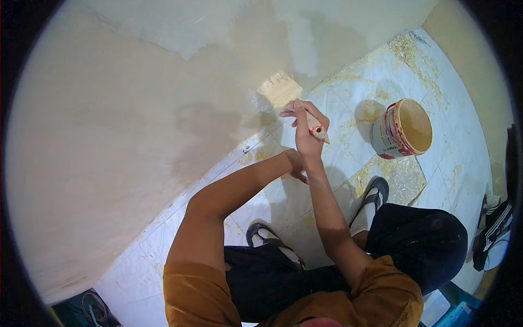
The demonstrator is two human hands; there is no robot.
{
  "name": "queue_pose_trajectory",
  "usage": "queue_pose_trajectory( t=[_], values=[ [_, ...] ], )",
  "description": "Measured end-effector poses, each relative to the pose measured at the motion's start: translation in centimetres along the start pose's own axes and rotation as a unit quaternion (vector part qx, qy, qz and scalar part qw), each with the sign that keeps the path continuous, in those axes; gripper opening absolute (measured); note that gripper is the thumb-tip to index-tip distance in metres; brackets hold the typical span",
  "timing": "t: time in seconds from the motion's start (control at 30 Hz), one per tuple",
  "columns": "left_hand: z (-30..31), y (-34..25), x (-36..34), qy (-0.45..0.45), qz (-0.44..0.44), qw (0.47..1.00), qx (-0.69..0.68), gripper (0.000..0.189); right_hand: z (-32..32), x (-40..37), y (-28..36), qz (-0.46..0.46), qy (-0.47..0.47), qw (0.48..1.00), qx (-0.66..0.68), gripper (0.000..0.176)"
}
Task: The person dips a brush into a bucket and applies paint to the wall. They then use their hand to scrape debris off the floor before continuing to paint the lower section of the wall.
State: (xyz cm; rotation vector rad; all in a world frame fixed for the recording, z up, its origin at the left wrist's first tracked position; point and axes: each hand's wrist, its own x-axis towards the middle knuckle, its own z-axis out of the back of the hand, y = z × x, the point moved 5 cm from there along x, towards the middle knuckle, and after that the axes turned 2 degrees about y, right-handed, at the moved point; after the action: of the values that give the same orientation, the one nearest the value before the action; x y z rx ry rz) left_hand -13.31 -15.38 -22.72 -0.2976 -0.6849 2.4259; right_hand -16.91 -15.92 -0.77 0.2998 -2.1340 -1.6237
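A wide paintbrush with pale bristles meets the lower part of the wall, close to the floor. My right hand is closed around its wooden handle, whose red-marked end with a hole sticks out past my fingers. Below it, my left hand is bent down beside my right wrist; its fingers are mostly hidden behind my right forearm. To the right stands a paint bucket, lidless, with pale residue coating its inside.
White floor tiles carry yellowish splatter. A speckled sheet lies below the bucket. My shoes are planted near the wall's foot. Another wall rises at the right. Dark striped fabric lies at the right edge, and a dark container sits bottom left.
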Motion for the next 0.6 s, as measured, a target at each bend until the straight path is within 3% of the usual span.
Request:
queue_pose_trajectory(
  t=[0.13,0.23,0.27,0.3,0.33,0.4,0.53,0.57,0.6],
  values=[
    [-0.7,-0.2,-1.3,-0.094,-0.069,0.993,0.029,0.066,-0.7,0.7,3.5,0.010,-0.013,1.000,-0.018,0.019],
    [0.2,-0.8,-0.4,-0.138,-0.102,0.984,0.038,0.066,-3.1,2.2,8.6,0.064,0.049,0.991,-0.110,0.025],
    [0.8,-1.0,0.1,0.088,0.039,0.994,0.052,0.066,-3.9,2.9,10.0,0.067,0.051,0.996,-0.031,0.022],
    [-0.1,-0.1,-0.9,0.308,0.177,0.933,0.063,0.067,-4.3,3.4,11.4,0.069,0.052,0.995,0.047,0.019],
    [0.2,-0.4,-1.3,0.308,0.177,0.932,0.064,0.067,-4.5,3.7,12.7,0.070,0.052,0.995,0.047,0.019],
    [0.5,-0.5,-1.4,0.214,0.170,0.961,0.040,0.073,-4.5,4.0,15.0,0.132,0.059,0.975,0.167,0.025],
    [1.8,-1.9,-2.3,0.258,0.198,0.945,0.030,0.066,-4.5,4.1,14.3,0.170,0.067,0.963,0.199,0.031],
    [3.4,-3.8,-2.5,0.078,0.115,0.990,-0.024,0.062,-4.4,4.0,13.2,0.168,0.067,0.963,0.201,0.031],
    [5.0,-4.9,-3.1,-0.106,0.027,0.991,-0.077,0.060,-4.2,3.6,11.5,0.184,0.067,0.968,0.154,0.031]
  ],
)
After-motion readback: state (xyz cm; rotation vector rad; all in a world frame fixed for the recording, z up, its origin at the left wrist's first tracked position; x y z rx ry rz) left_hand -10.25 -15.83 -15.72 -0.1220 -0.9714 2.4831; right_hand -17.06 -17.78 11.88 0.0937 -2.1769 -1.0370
